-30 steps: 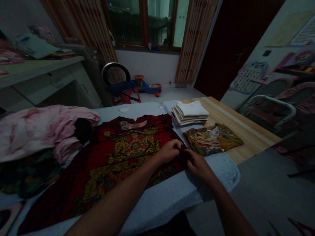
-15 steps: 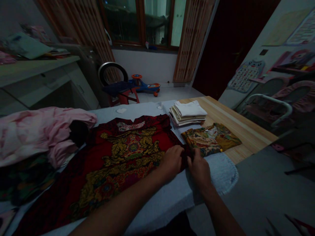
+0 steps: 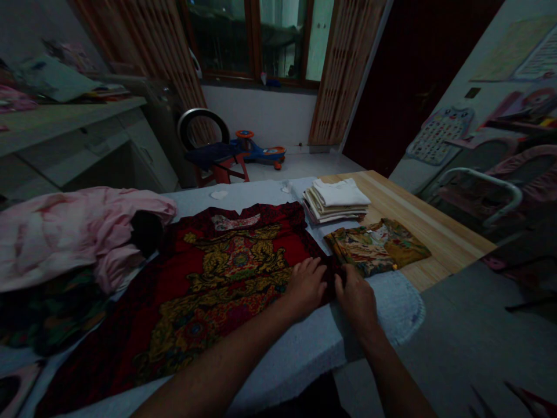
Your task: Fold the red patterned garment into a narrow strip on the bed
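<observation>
A dark red long-sleeved top (image 3: 239, 255) with a gold and black ornamental pattern lies spread out, its neckline facing away from me. My left hand (image 3: 307, 284) rests palm down on its right sleeve, fingers slightly apart. At the dark end of that sleeve, my right hand (image 3: 357, 296) has thumb and fingers closed on the cloth; its fingertips are partly hidden. Just beyond my right hand is a folded patterned shirt (image 3: 378, 247) in brown and mustard. A stack of folded clothes (image 3: 337, 200), white on top, sits behind it.
Pale blue cloth (image 3: 300, 354) covers much of the wooden table (image 3: 400, 209). Heaped pink clothing (image 3: 87, 232) and dark green patterned cloth (image 3: 52, 313) lie at the left. Past the table are a stool (image 3: 221, 165) and a blue ride-on toy (image 3: 261, 154).
The left hand's fingers have spread a little over the sleeve. My right hand stays at the sleeve's end with small finger movement. The view has shifted slightly.
</observation>
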{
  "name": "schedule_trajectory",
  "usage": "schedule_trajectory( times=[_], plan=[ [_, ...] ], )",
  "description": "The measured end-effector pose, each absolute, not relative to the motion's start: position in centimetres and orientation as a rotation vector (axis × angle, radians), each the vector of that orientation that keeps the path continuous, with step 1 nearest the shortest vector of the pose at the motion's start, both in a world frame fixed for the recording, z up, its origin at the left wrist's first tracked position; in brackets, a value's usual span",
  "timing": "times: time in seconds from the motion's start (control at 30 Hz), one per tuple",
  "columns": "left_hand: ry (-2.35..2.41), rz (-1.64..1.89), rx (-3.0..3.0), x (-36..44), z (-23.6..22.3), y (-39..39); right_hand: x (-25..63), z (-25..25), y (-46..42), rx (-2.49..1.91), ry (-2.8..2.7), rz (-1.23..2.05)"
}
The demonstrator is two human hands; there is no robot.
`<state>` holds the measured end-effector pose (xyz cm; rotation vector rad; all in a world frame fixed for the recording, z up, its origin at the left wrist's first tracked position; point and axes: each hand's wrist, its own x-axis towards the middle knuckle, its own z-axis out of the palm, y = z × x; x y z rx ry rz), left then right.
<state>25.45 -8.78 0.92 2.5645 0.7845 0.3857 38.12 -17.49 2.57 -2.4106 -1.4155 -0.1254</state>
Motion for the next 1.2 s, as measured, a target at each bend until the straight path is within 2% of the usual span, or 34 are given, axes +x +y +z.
schedule_trajectory(
  times=[0.37, 0.7, 0.9, 1.07, 1.2],
  plan=[
    [0.726, 0.315, 2.396, 30.6, 1.7, -3.8, 38.5, 2.3, -17.8, -2.376, -1.406, -0.028],
    [0.836, 0.481, 2.317, 29.9, 2.6, -3.4, 38.5, 2.2, -17.8, -2.363, -1.324, -0.028],
    [0.931, 0.524, 2.219, 30.6, 1.5, -5.2, 38.2, 1.9, -18.6, -2.173, -1.311, -0.154],
    [0.729, 0.697, 2.182, 28.0, 1.8, -6.5, 36.3, 1.9, -19.3, -1.969, -1.435, -0.243],
    [0.703, 0.556, 2.377, 22.8, 1.9, -7.0, 35.4, 0.5, -18.6, -1.933, -1.713, -0.114]
  ],
)
